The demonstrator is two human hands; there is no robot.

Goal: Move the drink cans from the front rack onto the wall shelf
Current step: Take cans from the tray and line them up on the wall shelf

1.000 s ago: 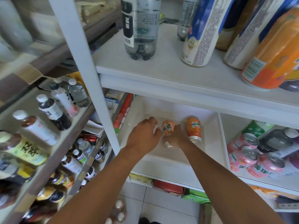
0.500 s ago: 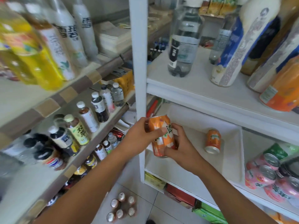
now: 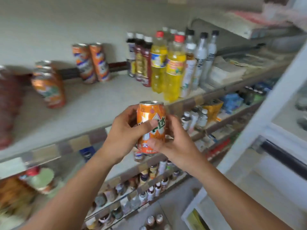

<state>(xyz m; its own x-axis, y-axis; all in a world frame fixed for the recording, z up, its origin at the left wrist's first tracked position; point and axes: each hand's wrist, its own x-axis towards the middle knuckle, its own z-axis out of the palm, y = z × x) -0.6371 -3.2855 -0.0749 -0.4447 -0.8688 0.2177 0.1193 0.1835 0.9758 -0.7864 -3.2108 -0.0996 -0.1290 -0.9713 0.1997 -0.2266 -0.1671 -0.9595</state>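
An orange drink can (image 3: 150,113) stands upright in mid-air at the centre of the head view, in front of the wall shelf (image 3: 93,105). My left hand (image 3: 123,135) grips its left side with the thumb across the label. My right hand (image 3: 174,145) holds its lower right side. On the wall shelf stand two orange cans (image 3: 91,63) near the back wall and a blurred orange can (image 3: 49,85) further left. The white front rack (image 3: 269,123) is at the right edge.
Yellow and dark drink bottles (image 3: 167,63) stand in rows on the right part of the wall shelf, with stacked papers (image 3: 227,70) beyond. Lower shelves (image 3: 149,183) hold several small bottles. Dark red blurred items (image 3: 8,103) fill the shelf's far left.
Both hands lifted the orange can out of the white rack and carried it left and up to the wall shelf. The view swung left from the rack to that shelf.
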